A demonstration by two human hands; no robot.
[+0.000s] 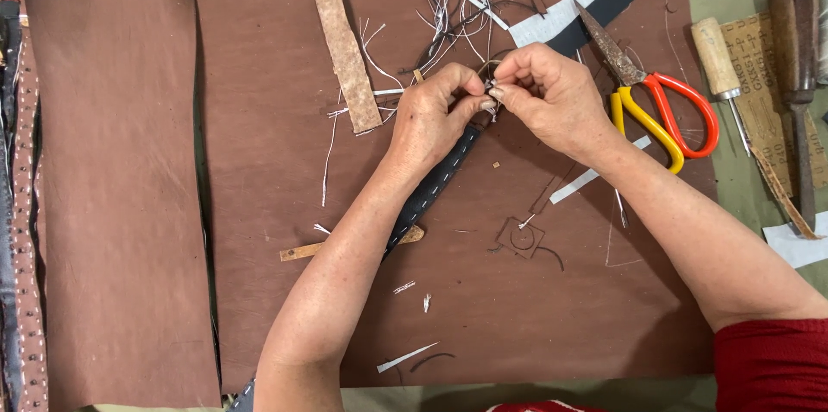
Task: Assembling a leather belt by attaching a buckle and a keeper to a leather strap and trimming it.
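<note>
Pinched between both hands, left hand (429, 114) and right hand (552, 97), is the far end of a dark stitched strap (434, 183) at mid-mat; thread is gripped there. Stitching could be snagged or loosened if pulled unevenly; scissors (655, 101) lie right.

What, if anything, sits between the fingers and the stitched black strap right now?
Nothing visible does. Both the left hand and the right hand already pinch the top end of the black strap; the scissors lie apart, beside the right hand.
</note>
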